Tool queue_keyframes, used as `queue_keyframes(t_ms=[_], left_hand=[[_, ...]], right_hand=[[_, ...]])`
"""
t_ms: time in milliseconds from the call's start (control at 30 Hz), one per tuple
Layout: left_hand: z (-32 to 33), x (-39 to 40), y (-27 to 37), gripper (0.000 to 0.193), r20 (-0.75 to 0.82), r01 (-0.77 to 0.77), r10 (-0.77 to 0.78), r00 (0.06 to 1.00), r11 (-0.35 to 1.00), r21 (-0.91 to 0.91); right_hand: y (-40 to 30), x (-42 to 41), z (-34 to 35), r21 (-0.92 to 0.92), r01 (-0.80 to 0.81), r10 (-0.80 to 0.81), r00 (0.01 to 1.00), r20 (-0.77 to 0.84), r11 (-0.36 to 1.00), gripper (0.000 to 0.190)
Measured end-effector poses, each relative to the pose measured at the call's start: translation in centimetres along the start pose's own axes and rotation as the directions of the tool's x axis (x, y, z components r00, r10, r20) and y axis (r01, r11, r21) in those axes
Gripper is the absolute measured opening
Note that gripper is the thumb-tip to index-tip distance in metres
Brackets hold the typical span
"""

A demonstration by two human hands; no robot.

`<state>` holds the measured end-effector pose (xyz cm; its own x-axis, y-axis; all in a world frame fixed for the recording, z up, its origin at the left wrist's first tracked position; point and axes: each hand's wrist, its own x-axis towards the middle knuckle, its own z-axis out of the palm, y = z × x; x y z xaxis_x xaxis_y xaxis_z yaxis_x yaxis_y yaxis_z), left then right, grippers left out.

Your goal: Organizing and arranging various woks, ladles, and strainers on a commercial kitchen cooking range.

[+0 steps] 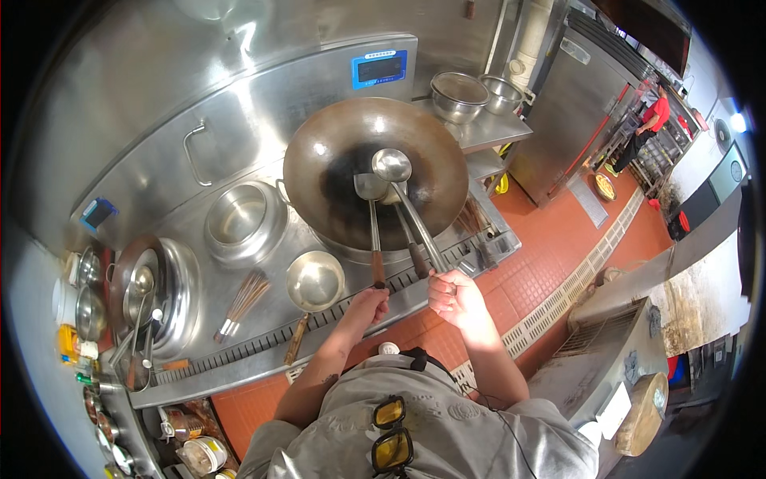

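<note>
My left hand (pixel 366 308) is closed around the wooden handle end of a wok spatula (pixel 376 227). Its flat metal blade rests in or just above the bowl of a large wok (pixel 323 149). In my right hand (pixel 456 298) is the metal handle of a ladle (pixel 392 164), its round bowl up over the wok's middle, close beside the spatula blade. A third wooden-handled utensil (pixel 417 257) leans on the wok's near rim, its head partly hidden behind the ladle. I see no food in the wok.
Left of the wok are a metal pot (pixel 239 215), a wooden-handled scoop (pixel 315 281), a bamboo wok brush (pixel 244 305) and stacked pans (pixel 179 293). Steel bowls (pixel 459 99) stand on a side shelf. A person in red (pixel 649 123) stands far right. Behind me is another counter (pixel 598 359).
</note>
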<state>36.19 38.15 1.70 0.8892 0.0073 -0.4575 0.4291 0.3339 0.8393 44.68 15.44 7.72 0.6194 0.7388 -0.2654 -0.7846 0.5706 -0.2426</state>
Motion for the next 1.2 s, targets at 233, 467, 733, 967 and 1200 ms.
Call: queue_keyframes(t_ms=[233, 467, 733, 967, 1200], left_hand=[[-0.7, -0.1, -0.2, 0.022, 0.017, -0.003, 0.002, 1.000, 0.999, 0.034], [-1.8, -1.2, -0.2, 0.023, -0.014, -0.003, 0.003, 1.000, 1.000, -0.005], [-4.5, -4.4, 0.6, 0.022, -0.008, -0.104, 0.104, 0.995, 0.993, -0.057], [-9.2, -10.2, 1.7, 0.020, -0.033, -0.166, 0.165, 0.986, 0.985, -0.045], [-15.1, -17.4, 2.1, 0.020, -0.113, -0.243, 0.237, 0.965, 0.969, -0.043]], right_hand=[[2.9, 1.3, -0.7, -0.942, 0.041, -0.511, 0.847, -0.144, 0.333, 0.012], [2.6, 1.2, 2.0, -0.804, 0.092, -0.430, 0.878, -0.213, 0.587, 0.016], [5.0, 2.1, 1.6, -0.309, 0.052, -0.072, 0.996, -0.055, 0.950, 0.017], [12.2, 3.7, 7.6, -0.475, 0.083, -0.100, 0.995, -0.011, 0.876, 0.017], [20.2, 6.8, 12.9, -0.629, -0.011, 0.051, 0.998, 0.045, 0.777, 0.017]])
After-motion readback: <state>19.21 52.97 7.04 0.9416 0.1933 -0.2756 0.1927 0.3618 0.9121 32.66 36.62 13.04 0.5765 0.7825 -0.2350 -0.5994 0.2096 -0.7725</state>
